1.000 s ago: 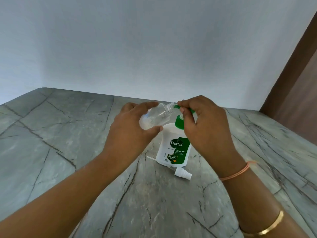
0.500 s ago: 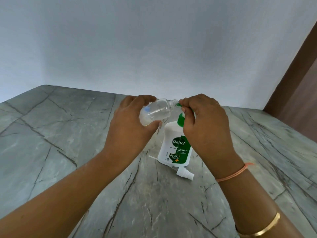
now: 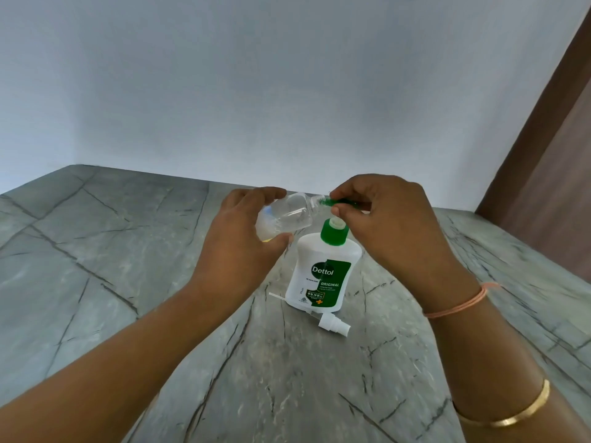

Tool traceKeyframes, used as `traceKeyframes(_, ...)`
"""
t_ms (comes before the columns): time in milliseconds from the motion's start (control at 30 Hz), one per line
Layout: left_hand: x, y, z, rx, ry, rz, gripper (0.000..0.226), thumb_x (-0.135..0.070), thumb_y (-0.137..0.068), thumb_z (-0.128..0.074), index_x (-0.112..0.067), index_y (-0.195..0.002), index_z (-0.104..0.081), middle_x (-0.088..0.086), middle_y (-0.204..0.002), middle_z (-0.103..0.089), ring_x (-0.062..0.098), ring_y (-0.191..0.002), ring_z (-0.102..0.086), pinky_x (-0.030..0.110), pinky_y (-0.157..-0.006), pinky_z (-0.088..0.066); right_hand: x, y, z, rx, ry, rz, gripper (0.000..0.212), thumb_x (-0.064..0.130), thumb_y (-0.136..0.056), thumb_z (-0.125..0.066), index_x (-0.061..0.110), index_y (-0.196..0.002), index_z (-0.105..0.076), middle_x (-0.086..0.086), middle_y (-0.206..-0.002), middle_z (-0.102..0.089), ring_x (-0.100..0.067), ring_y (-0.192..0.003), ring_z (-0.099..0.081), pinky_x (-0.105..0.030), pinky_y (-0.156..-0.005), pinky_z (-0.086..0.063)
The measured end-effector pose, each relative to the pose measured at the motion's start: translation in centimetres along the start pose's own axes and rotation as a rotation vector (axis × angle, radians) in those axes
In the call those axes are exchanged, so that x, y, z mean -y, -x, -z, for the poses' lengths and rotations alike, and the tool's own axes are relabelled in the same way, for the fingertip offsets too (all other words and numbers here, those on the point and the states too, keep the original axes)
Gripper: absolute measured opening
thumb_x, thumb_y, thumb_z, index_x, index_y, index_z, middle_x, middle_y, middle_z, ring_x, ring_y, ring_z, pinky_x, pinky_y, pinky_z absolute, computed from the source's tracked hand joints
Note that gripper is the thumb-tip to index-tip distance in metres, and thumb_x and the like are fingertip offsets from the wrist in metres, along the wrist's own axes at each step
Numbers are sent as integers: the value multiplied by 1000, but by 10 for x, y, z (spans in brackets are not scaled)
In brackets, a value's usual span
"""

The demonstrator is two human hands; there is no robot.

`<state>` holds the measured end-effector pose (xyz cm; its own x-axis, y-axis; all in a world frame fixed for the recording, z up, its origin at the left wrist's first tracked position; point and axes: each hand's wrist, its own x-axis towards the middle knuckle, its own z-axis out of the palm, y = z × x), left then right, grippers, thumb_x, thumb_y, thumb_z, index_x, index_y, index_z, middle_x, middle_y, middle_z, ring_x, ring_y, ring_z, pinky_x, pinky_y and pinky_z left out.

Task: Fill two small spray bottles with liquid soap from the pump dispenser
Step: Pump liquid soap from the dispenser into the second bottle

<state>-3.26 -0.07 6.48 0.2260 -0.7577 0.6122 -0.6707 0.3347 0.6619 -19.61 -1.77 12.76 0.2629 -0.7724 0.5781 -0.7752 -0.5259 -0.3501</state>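
Observation:
A white Dettol pump dispenser (image 3: 323,270) with a green collar stands upright on the grey marble counter (image 3: 128,266). My left hand (image 3: 243,244) holds a small clear spray bottle (image 3: 287,215) tilted almost sideways, its open neck pointing right at the green pump nozzle (image 3: 339,202). My right hand (image 3: 387,222) grips the green pump head above the dispenser's collar, with the nozzle tip at the bottle's mouth. A little liquid sits at the bottle's base. A white spray cap (image 3: 332,324) with its thin dip tube lies on the counter in front of the dispenser.
A pale wall (image 3: 287,91) rises directly behind the counter. A brown door or panel (image 3: 556,155) stands at the far right. A second spray bottle is not in view.
The view has shifted slightly and both hands sit a bit lower in it. The pump head has risen, so the green collar's top now shows. The bottle stays at the nozzle.

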Motion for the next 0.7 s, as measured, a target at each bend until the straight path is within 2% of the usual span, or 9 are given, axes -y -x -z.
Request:
traceKeyframes(67,-1,0,0,13,16,9,55,-17,-73,-74,-32,-122,-53,-12,-115,-46,4,-96,-45,17,-78,-43,0,-5,3,34,30,-9,11,21,-84,-64,22,-94,-70,6,-96,-68,-9,-87,-60,-21,-78,-44)
traceKeyframes(167,-1,1,-1,27,31,25,57,-12,-74,-72,-31,-124,-52,-8,-120,-47,5,-98,-46,24,-85,-48,0,-6,-3,-12,82,11,9,20,-85,-63,17,-90,-70,2,-94,-65,-13,-85,-59,-26,-77,-45)
traceKeyframes(333,3,0,-2,17,30,26,58,-10,-74,-72,-30,-124,-52,-13,-112,-43,5,-96,-46,23,-84,-47,-3,1,-23,-162,129,65,8,15,-87,-59,10,-85,-66,-2,-87,-58,-13,-75,-49,-25,-63,-34)
traceKeyframes(533,5,-2,-3,22,40,32,56,-8,-72,-73,-29,-120,-54,-13,-110,-43,6,-94,-46,25,-85,-48,-6,4,-29,-170,117,69,8,14,-87,-58,9,-83,-64,3,-81,-48,-10,-70,-45,-22,-59,-30)
traceKeyframes(700,5,-1,-2,33,40,28,56,-11,-72,-74,-30,-121,-53,-13,-111,-44,7,-95,-47,26,-83,-49,-6,2,-24,-138,129,77,9,17,-88,-57,12,-86,-64,3,-84,-52,-10,-73,-47,-23,-61,-32)
